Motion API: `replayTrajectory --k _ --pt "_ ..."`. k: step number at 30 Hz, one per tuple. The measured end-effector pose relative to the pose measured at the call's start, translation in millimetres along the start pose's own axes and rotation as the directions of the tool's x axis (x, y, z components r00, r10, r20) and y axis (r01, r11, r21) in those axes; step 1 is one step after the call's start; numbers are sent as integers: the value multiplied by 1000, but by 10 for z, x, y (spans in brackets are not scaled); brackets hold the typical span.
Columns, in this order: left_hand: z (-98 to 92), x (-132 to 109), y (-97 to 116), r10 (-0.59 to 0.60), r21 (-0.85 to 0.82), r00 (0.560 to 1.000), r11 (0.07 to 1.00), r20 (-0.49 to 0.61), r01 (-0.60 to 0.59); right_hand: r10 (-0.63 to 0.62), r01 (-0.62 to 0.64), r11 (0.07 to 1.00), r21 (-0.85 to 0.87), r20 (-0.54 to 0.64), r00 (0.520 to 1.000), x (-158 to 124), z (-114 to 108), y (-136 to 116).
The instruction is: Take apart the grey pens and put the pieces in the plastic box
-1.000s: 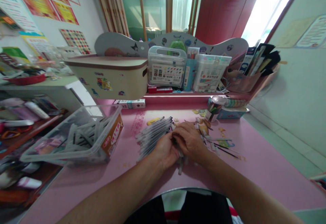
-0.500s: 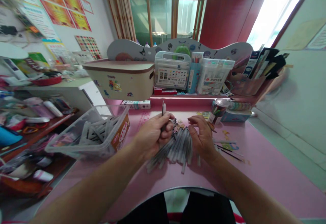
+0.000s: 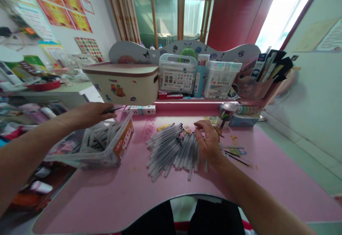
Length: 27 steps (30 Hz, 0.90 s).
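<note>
My left hand (image 3: 92,114) is over the clear plastic bin (image 3: 88,156), closed on a slim dark-tipped pen (image 3: 113,110) that points right. More grey translucent pieces (image 3: 101,139) lie jumbled in that bin. On the pink desk a fanned pile of translucent grey pens (image 3: 164,149) with dark tips spreads in front of me, a second bunch (image 3: 187,153) overlapping its right side. My right hand (image 3: 210,142) rests at the right edge of this bunch, fingers curved and thumb apart, with no held thing visible. Part of a brown item (image 3: 219,131) shows behind its knuckles.
A lidded cream box (image 3: 123,85), a marker case (image 3: 177,76) and a pen set (image 3: 223,80) stand on the raised shelf. A jar of pens (image 3: 226,115) is beyond my right hand. Thin dark sticks (image 3: 237,156) lie at right. Cluttered shelves (image 3: 40,121) are at left.
My left hand has moved left from above the pens to over the clear bin, carrying a pen. The pile's left part is now uncovered. My right hand has stayed nearly in place.
</note>
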<state>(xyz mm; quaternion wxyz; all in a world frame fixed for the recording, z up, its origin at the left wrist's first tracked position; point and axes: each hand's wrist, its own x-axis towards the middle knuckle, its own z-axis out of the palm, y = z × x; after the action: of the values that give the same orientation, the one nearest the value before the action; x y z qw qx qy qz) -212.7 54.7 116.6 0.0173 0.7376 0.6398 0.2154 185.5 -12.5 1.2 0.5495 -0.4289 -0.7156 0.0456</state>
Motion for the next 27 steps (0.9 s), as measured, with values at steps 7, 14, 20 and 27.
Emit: replayTrajectory --k 7,14,20,27 --pt "201 185 -279 179 215 937 944 300 -249 30 -29 999 22 -35 999 56 -38 70" --pt "42 70 -41 150 449 981 873 119 -188 97 -99 991 -86 -24 995 135 -93 93" --pt "79 -450 956 332 148 929 939 -164 -309 282 -168 901 -400 245 928 249 -207 211" --pt "842 -1076 2107 433 -591 899 743 66 -315 526 -8 704 -710 515 677 246 -291 237"
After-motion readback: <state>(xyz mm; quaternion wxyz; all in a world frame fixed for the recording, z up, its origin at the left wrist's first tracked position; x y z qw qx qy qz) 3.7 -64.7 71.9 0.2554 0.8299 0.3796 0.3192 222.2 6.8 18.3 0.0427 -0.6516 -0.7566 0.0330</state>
